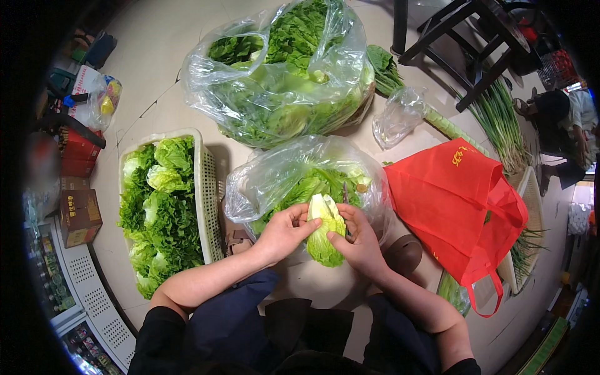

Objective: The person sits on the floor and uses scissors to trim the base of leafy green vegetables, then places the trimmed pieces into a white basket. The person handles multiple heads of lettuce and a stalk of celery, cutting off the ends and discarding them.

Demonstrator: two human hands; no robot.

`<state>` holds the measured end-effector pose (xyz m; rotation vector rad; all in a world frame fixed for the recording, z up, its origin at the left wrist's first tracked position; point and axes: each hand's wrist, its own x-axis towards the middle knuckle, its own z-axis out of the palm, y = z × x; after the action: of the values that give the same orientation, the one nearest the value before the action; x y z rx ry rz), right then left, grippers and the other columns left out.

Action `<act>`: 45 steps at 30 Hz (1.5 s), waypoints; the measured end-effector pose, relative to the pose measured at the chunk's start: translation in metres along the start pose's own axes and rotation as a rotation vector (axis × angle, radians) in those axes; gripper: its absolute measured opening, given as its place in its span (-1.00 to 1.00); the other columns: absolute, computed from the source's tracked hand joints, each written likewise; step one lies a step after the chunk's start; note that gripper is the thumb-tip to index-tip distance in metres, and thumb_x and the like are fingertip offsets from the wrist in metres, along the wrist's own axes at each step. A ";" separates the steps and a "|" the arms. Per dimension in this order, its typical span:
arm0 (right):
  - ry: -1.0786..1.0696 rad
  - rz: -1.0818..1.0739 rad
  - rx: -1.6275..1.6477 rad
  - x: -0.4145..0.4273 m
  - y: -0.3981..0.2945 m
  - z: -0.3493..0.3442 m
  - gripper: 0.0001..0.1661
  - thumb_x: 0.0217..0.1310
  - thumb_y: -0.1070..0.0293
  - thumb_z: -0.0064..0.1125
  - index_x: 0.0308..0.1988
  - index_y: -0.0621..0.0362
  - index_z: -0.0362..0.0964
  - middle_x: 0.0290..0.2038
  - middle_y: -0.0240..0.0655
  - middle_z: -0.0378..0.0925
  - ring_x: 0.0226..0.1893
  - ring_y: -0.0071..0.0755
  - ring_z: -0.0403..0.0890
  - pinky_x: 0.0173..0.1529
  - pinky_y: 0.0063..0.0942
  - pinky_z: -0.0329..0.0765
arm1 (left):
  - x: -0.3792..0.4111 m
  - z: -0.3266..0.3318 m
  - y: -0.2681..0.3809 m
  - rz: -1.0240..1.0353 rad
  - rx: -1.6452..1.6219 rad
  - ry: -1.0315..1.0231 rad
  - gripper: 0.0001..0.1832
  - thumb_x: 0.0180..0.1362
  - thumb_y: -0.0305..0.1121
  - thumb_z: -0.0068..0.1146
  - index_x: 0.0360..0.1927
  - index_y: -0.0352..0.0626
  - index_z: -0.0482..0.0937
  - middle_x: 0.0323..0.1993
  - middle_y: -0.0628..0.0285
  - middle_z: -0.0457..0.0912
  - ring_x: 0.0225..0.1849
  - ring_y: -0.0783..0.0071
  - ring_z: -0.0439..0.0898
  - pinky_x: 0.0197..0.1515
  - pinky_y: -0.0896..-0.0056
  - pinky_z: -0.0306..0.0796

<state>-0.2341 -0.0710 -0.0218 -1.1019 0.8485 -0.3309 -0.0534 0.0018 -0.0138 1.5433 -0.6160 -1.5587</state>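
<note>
Between my two hands is a small head of pale-green lettuce [325,239], its white stem end pointing away from me. My left hand [293,232] grips its left side with the thumb on top. My right hand [357,238] holds the right side, thumb pressed on the leaves. Just beyond and below them, a clear plastic bag [281,159] lies open with loose lettuce leaves [304,187] inside. A thin dark blade-like thing [345,192] shows beside my right fingers, partly hidden; I cannot tell what it is.
Left stands a cream plastic basket [206,201] of lettuce heads [161,211]. A large clear bag [206,89] of lettuce lies ahead. To the right are a red non-woven bag [440,197], scallions [499,122] and a black stool [459,42]. A person [569,126] is at the far right.
</note>
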 end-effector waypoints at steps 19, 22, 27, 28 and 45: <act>-0.208 -0.085 0.060 0.005 -0.005 -0.008 -0.07 0.09 0.68 0.19 0.38 0.17 -0.09 0.27 -0.20 0.20 0.32 -0.36 0.22 0.36 -0.37 0.19 | -0.004 -0.005 0.004 -0.017 -0.130 -0.052 -0.49 0.31 -0.27 0.10 0.26 -0.26 0.34 -0.20 0.40 0.48 -0.20 0.67 0.39 -0.06 0.60 0.32; -0.160 -0.124 -0.068 0.000 0.002 -0.005 -0.03 0.09 0.68 0.20 0.39 0.17 -0.14 0.30 -0.19 0.15 0.33 -0.35 0.20 0.36 -0.36 0.20 | -0.004 0.000 -0.001 0.069 -0.102 -0.061 -0.49 0.30 -0.29 0.12 0.26 -0.22 0.31 -0.23 0.43 0.40 -0.16 0.66 0.35 -0.03 0.61 0.28; -0.139 -0.147 -0.095 -0.011 -0.007 0.011 0.01 0.09 0.65 0.22 0.40 0.16 -0.19 0.30 -0.19 0.11 0.33 -0.29 0.19 0.35 -0.33 0.22 | -0.001 0.000 0.000 0.060 -0.463 -0.067 -0.55 0.32 -0.32 0.09 0.23 -0.11 0.29 -0.02 0.34 0.41 0.04 0.57 0.41 0.15 0.48 0.29; -0.137 -0.128 -0.069 -0.014 -0.012 0.014 -0.04 0.12 0.59 0.22 0.40 0.17 -0.15 0.29 -0.16 0.11 0.32 -0.26 0.21 0.34 -0.33 0.24 | -0.001 -0.001 0.003 0.013 -0.555 -0.095 -0.54 0.34 -0.30 0.04 0.27 -0.09 0.24 0.09 0.32 0.39 0.14 0.53 0.40 0.21 0.40 0.30; 0.190 0.063 -0.773 0.034 0.139 -0.062 -0.09 -0.05 0.36 0.34 0.29 0.16 0.09 -0.26 -0.06 0.48 -0.25 -0.02 0.56 -0.06 -0.19 0.50 | 0.005 -0.020 -0.030 -0.099 -0.317 -0.067 -0.57 0.16 -0.42 0.28 0.08 -0.13 0.41 -0.15 0.39 0.56 -0.13 0.64 0.53 -0.04 0.52 0.43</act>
<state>-0.2806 -0.0705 -0.1711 -1.7699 1.2247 -0.0420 -0.0402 0.0175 -0.0439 1.3028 -0.3126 -1.6956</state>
